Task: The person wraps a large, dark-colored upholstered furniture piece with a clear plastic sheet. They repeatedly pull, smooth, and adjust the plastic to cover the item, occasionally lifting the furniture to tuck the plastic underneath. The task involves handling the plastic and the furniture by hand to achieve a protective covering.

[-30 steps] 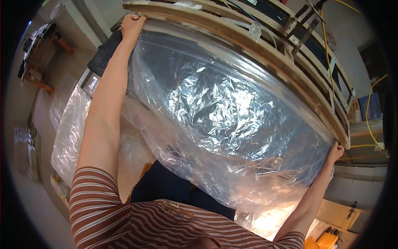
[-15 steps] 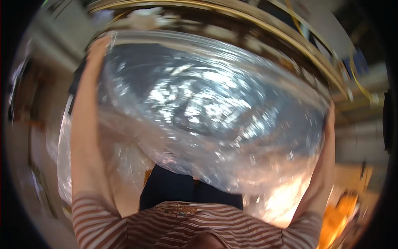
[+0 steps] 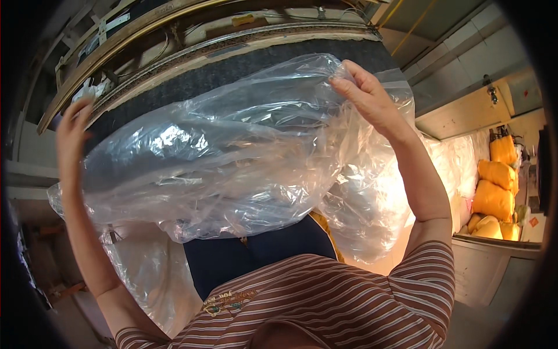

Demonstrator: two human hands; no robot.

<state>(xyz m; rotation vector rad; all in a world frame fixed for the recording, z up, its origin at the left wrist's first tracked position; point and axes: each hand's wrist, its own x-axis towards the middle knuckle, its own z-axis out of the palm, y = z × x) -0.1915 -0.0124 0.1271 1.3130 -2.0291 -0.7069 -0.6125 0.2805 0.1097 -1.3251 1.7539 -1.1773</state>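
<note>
A wide sheet of clear, crinkled plastic film [image 3: 232,145] spreads across the dark work surface and hangs over its front edge against my body. At its upper right edge, my right hand [image 3: 363,93] is closed, pinching the film between thumb and fingers. My left hand [image 3: 74,125] is by the sheet's far left end, somewhat blurred. Its fingers look apart, with no film visibly gripped between them. More loose film hangs down at the lower left and bunches beneath my right forearm.
Behind the dark surface [image 3: 372,55] runs a long metal-edged bar [image 3: 232,41], with a wooden rail [image 3: 128,41] and wires beyond it. A small yellow piece [image 3: 243,20] lies there. Yellow-orange bundles [image 3: 494,198] are stacked at the right, near a pale cabinet panel [image 3: 465,110].
The view has turned. My right hand has come inward with the film's edge, and the film has slackened and bunched. My left hand now appears apart from the film.
</note>
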